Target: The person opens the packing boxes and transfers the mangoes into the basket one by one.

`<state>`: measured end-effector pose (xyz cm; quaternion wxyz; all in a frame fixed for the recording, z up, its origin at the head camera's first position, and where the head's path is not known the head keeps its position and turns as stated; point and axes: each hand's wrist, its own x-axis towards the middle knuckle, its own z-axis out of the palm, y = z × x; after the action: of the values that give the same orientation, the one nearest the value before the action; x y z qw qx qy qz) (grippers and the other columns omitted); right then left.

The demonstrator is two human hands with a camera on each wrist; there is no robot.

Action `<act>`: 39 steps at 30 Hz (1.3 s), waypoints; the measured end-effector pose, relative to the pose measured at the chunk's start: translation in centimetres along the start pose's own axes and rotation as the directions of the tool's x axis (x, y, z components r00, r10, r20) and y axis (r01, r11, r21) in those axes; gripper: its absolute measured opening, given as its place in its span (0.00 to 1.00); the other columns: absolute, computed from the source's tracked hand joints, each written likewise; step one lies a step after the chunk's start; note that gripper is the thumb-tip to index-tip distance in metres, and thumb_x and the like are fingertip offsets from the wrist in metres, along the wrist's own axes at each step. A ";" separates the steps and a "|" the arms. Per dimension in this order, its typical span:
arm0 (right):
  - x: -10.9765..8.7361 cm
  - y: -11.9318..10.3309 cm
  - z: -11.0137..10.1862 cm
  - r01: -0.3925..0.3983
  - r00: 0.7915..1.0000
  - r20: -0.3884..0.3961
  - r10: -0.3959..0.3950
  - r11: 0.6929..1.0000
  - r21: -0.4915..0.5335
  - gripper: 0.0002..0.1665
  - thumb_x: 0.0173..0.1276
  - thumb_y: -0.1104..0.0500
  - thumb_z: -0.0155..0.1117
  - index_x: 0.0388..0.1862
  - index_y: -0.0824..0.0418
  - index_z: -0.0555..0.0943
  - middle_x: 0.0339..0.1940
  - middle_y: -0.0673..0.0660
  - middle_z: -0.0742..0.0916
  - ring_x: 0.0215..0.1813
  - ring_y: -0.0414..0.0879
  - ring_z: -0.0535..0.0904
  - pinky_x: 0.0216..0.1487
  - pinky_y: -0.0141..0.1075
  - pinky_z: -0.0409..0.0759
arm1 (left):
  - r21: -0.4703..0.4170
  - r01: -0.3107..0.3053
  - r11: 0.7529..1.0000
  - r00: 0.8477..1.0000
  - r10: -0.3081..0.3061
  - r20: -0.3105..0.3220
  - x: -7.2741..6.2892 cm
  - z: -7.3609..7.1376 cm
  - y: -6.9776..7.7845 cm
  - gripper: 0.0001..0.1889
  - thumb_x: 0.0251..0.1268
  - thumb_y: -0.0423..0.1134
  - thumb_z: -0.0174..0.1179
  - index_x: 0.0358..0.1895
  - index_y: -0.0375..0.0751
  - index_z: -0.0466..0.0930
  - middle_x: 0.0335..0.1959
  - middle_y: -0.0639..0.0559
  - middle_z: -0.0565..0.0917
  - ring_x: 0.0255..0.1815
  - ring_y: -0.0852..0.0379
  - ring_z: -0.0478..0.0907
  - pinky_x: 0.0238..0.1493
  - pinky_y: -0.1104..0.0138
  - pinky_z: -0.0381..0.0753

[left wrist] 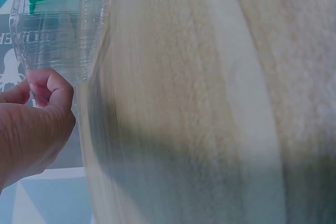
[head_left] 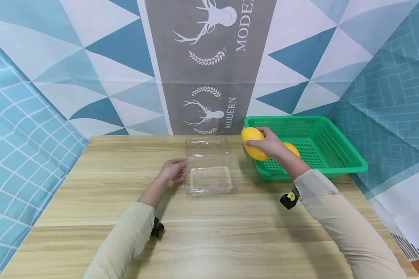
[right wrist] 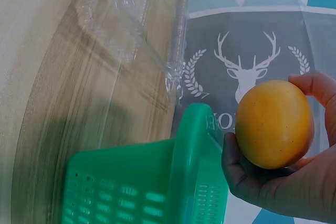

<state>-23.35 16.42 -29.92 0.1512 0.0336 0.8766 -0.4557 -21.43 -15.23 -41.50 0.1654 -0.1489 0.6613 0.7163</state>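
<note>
A yellow mango (head_left: pixel 254 144) is gripped in my right hand (head_left: pixel 270 144), above the left rim of the green basket. The right wrist view shows the mango (right wrist: pixel 274 124) end-on, with fingers and thumb around its sides. An open, clear plastic clamshell box (head_left: pixel 210 179) lies on the table with its lid (head_left: pixel 206 146) folded back toward the wall. My left hand (head_left: pixel 174 170) pinches the box's left edge near the hinge; in the left wrist view, curled fingers of the hand (left wrist: pixel 44 114) meet the edge of the clear box (left wrist: pixel 58 51).
The green perforated basket (head_left: pixel 338 149) stands at the back right of the wooden table (head_left: pixel 209 232). Another yellow mango (head_left: pixel 291 148) sits inside it, partly hidden by my right wrist. A patterned cloth wall (head_left: pixel 209 73) rises along the table's back edge.
</note>
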 end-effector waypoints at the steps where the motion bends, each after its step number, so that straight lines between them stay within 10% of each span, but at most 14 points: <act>1: 0.0 0.1 0.0 -0.003 1.000 -0.004 0.003 1.000 -0.001 0.50 0.61 0.47 0.65 0.75 0.52 0.48 0.67 0.63 0.66 0.58 0.58 0.71 0.50 0.45 0.78 | -0.001 0.001 1.000 1.000 -0.001 -0.001 0.0 0.0 0.0 0.22 0.68 0.38 0.54 0.61 0.35 0.65 0.31 0.55 0.70 0.23 0.65 0.69 0.25 0.77 0.75; 39: -0.4 3.2 -3.3 -0.024 0.999 -0.043 0.023 0.999 -0.030 0.54 0.61 0.43 0.63 0.75 0.58 0.43 0.67 0.68 0.63 0.56 0.59 0.70 0.45 0.40 0.78 | 0.000 -0.008 1.000 1.000 0.008 0.000 -0.2 0.0 0.1 0.21 0.68 0.38 0.54 0.60 0.35 0.66 0.34 0.54 0.70 0.23 0.65 0.69 0.26 0.76 0.75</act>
<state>-23.15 20.96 -30.51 0.1382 0.0515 0.8860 -0.4396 -21.28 -15.20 -41.32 0.1625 -0.1465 0.6618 0.7170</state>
